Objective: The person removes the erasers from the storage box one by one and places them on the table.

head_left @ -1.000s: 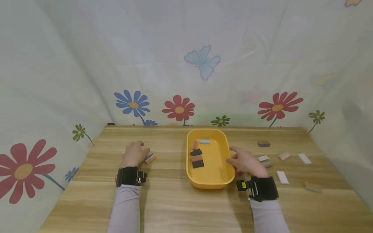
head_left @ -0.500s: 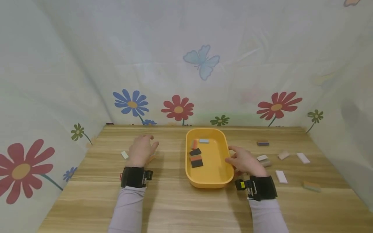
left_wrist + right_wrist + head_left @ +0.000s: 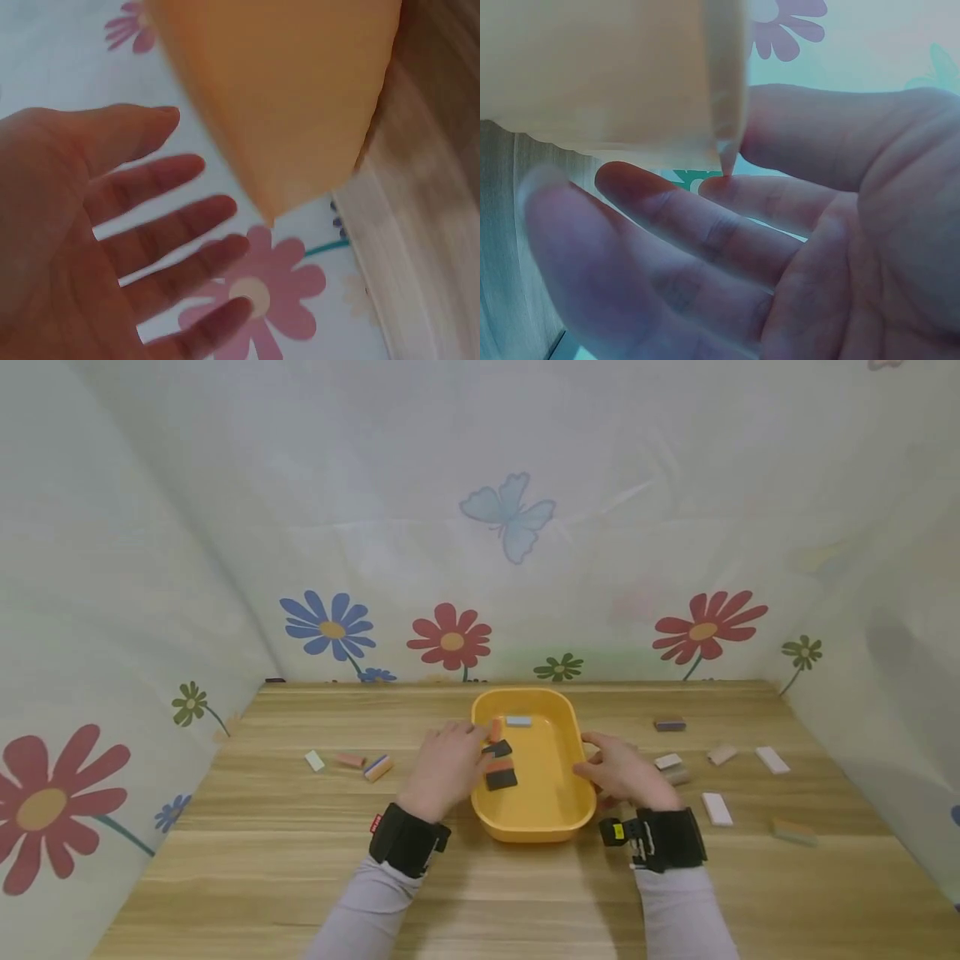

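A yellow plastic bin stands mid-table with small flat blocks inside: a black one, another dark one, a light blue one and orange ones along the left wall. My left hand is at the bin's left rim. In the left wrist view, its fingers are spread and hold nothing, beside the bin wall. My right hand holds the bin's right rim. In the right wrist view, the thumb is against the rim and the fingers extend beneath.
Left of the bin lie a white block, a reddish block and an orange-and-blue block. Several blocks are scattered to the right, among them a white one and a brown-and-purple one. A flowered curtain backs the table.
My left hand has moved right from the left-hand blocks to the bin's left rim, uncovering those blocks. My right hand stays at the right rim. The view has shifted slightly.
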Demonstrator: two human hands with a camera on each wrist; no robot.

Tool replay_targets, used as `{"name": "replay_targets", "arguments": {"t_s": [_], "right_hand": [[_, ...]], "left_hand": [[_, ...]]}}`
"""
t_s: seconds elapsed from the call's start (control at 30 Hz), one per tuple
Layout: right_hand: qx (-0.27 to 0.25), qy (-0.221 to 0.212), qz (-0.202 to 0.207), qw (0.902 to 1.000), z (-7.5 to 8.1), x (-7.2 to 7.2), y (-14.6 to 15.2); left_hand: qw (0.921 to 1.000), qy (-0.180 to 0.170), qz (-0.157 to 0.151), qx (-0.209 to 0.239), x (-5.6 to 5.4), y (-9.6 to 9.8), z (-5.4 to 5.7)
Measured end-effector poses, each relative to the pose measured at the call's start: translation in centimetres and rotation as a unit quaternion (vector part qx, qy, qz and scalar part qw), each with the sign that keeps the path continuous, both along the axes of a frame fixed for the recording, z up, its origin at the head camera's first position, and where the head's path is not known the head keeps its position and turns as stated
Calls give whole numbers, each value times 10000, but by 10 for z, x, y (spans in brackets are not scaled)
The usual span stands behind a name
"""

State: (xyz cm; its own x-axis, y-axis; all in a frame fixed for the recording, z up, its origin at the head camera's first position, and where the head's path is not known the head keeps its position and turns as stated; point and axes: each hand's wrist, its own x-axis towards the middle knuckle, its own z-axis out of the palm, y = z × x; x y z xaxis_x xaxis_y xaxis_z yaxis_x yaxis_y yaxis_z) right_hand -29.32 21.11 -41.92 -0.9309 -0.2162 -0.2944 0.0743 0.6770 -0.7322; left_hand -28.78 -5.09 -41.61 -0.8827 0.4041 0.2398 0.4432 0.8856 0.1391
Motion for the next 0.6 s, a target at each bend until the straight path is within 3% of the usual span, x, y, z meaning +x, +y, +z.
{"name": "replay_targets", "arguments": {"t_s": [0.2, 0.3, 0.4, 0.6], "right_hand": [[114, -97, 18, 9999, 1, 0, -4], [173, -121, 13, 9998, 1, -1, -4], [164, -105, 24, 9998, 1, -1, -4], [81, -44, 80, 9999, -2, -3, 1]], "left_hand": [[9941, -143, -1053, -231, 3, 23, -12], [9899, -228, -1347, -393, 2, 30, -19], [9893, -148, -1310, -623, 3, 35, -27], [9916, 319, -867, -901, 1, 43, -41]]}}
